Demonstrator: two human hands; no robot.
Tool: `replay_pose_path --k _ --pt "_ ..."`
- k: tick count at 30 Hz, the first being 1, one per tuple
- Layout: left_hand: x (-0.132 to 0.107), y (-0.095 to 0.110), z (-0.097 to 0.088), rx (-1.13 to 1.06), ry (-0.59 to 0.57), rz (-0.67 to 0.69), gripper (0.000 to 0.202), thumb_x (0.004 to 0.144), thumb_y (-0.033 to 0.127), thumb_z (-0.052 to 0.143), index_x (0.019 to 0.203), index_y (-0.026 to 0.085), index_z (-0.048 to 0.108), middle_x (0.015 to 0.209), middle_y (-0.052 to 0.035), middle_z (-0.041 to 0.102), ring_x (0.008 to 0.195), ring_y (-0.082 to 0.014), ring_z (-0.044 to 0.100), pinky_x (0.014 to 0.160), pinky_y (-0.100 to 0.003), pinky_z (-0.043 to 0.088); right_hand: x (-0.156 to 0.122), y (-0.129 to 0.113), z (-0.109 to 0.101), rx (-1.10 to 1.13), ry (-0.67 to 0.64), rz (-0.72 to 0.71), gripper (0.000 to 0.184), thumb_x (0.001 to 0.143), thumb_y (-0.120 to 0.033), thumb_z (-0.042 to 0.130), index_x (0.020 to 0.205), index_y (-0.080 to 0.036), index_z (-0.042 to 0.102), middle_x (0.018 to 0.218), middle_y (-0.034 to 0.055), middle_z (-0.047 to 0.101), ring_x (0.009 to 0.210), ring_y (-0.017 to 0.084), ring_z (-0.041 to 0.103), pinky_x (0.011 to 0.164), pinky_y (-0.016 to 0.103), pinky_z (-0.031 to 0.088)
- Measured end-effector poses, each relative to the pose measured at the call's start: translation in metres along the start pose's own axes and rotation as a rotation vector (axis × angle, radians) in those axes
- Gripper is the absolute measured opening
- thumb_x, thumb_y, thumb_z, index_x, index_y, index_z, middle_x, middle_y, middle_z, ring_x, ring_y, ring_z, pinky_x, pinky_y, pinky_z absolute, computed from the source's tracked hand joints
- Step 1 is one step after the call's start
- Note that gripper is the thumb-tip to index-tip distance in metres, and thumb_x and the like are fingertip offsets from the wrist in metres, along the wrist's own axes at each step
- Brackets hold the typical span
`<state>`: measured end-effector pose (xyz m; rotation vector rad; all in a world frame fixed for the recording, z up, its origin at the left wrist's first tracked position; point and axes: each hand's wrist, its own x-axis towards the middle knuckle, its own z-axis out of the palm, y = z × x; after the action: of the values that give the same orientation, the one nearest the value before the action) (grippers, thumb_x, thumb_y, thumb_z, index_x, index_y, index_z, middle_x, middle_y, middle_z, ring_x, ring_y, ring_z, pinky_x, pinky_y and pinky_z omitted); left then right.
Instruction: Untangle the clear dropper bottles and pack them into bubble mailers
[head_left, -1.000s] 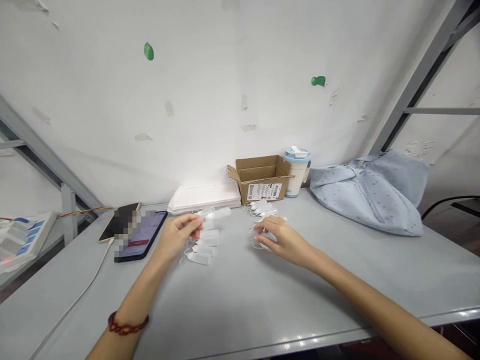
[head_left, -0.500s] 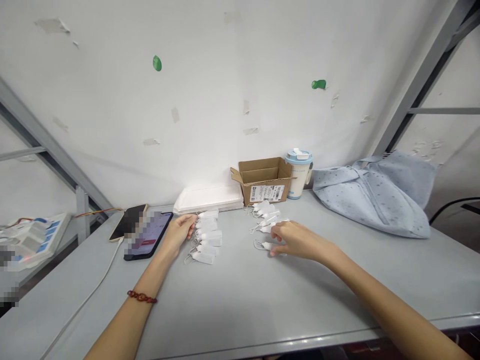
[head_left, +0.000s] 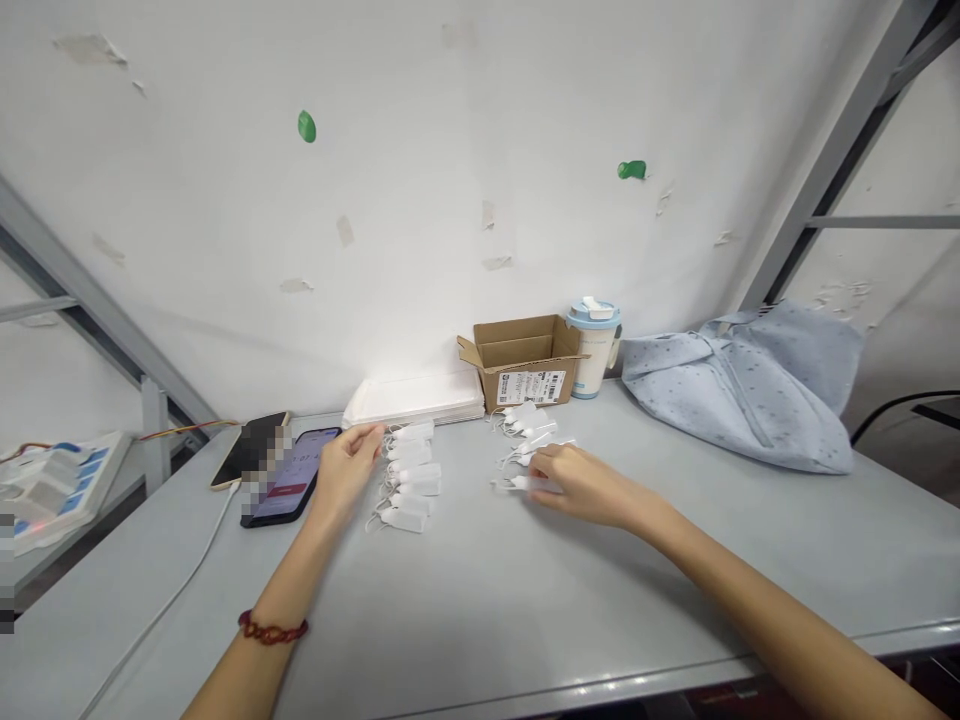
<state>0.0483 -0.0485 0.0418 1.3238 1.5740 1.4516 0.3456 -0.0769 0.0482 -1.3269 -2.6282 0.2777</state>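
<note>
Small translucent white tags with string loops lie in two groups on the grey table. My left hand (head_left: 346,470) is closed, thumb and fingertips together at the strings of the topmost tag (head_left: 415,431) in the left column. Whether a string is caught between those fingertips is hidden. Below that tag, several more tags (head_left: 418,478) lie one under another. My right hand (head_left: 577,483) is closed on a single tag (head_left: 520,483), its loop pointing left and its right end covered by fingers. Just beyond it is the right-hand group of tags (head_left: 525,418).
Behind the tags are a white flat stack (head_left: 412,398), an open cardboard box (head_left: 529,385) and a blue-lidded cup (head_left: 592,350). A pale blue cloth bag (head_left: 739,400) lies at right. Two phones (head_left: 296,480) and a white cable (head_left: 176,590) are at left, near a power strip (head_left: 71,490).
My right hand has shifted slightly left with the tag. My left hand has moved a little left and its fingertips remain together. The whole view has shifted slightly.
</note>
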Motion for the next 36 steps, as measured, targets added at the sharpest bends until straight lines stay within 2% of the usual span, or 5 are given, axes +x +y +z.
replay_pose_path --k 7,11,16,25,36 --pt "-0.035 0.015 0.028 0.032 -0.498 -0.03 0.04 0.072 0.047 0.058 0.092 0.013 0.064 0.062 0.0019 0.054 0.043 -0.0071 0.042 0.04 -0.02 0.033 0.002 -0.005 0.013 0.042 0.274 -0.164 0.013 0.087 -0.028 0.049 0.09 -0.016 0.055 0.084 0.0075 0.06 0.078 0.019 0.054 0.07 0.031 0.04" --pt "-0.047 0.018 0.038 0.077 -0.64 -0.038 0.037 0.076 0.047 0.054 0.089 0.015 0.065 0.066 -0.0004 0.058 0.043 -0.0077 0.045 0.04 -0.02 0.035 0.002 -0.01 0.019 0.035 0.375 -0.246 0.017 0.09 -0.03 0.045 0.094 -0.016 0.053 0.086 0.009 0.059 0.08 0.02 0.053 0.071 0.033 0.04" --pt "-0.053 0.023 0.041 0.104 -0.686 -0.029 0.03 0.077 0.044 0.054 0.07 0.016 0.062 0.049 0.0034 0.051 0.041 -0.0077 0.04 0.043 -0.02 0.035 0.002 -0.015 0.021 0.02 0.397 -0.276 0.016 0.09 -0.028 0.046 0.096 -0.016 0.052 0.088 0.0088 0.059 0.081 0.02 0.053 0.072 0.034 0.04" --pt "-0.054 0.024 0.039 0.049 -0.712 -0.02 0.026 0.076 0.039 0.055 0.081 0.016 0.065 0.069 -0.0012 0.06 0.047 -0.0084 0.045 0.045 -0.022 0.036 0.003 -0.014 0.024 0.026 0.396 -0.268 0.017 0.09 -0.029 0.047 0.096 -0.015 0.052 0.087 0.009 0.059 0.082 0.02 0.054 0.072 0.033 0.04" --pt "-0.055 0.024 0.04 0.132 -0.7 0.046 0.032 0.079 0.045 0.051 0.067 0.018 0.063 0.046 0.0035 0.048 0.045 -0.01 0.043 0.049 -0.022 0.038 0.002 -0.017 0.024 0.006 0.401 -0.282 0.016 0.09 -0.029 0.045 0.093 -0.015 0.052 0.084 0.0084 0.059 0.079 0.019 0.053 0.07 0.032 0.038"
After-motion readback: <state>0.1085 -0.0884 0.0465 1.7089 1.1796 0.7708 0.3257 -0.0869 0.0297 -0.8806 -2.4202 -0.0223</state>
